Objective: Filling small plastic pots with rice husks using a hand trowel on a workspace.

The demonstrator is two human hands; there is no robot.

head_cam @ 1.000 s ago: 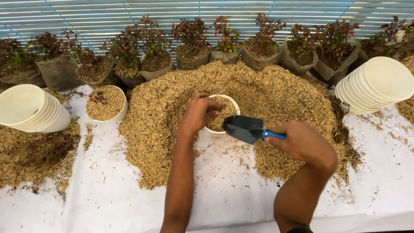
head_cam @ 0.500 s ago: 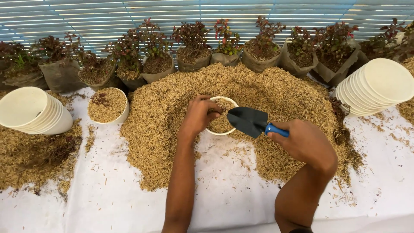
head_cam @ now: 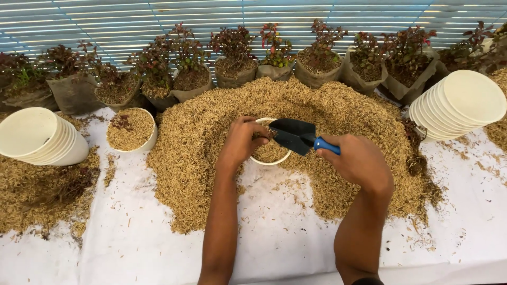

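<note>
A small white pot (head_cam: pixel 270 160) partly filled with rice husk sits in a big heap of rice husk (head_cam: pixel 338 113). My left hand (head_cam: pixel 240 141) grips the pot's left rim, fingers curled over the edge. My right hand (head_cam: pixel 358 161) holds a black trowel with a blue handle (head_cam: pixel 298 135); its blade hangs over the pot's right side, tipped down toward the husk inside.
A filled white pot (head_cam: pixel 132 129) stands at the left. Stacks of white pots lie on their sides at far left (head_cam: pixel 37 136) and far right (head_cam: pixel 458 105). A row of small red-leaved plants in grey bags (head_cam: pixel 235 63) lines the back. White sheet (head_cam: pixel 285 237) covers the table.
The trowel has swung up from the husk beside the pot to over the pot's rim. My left hand has stayed on the pot.
</note>
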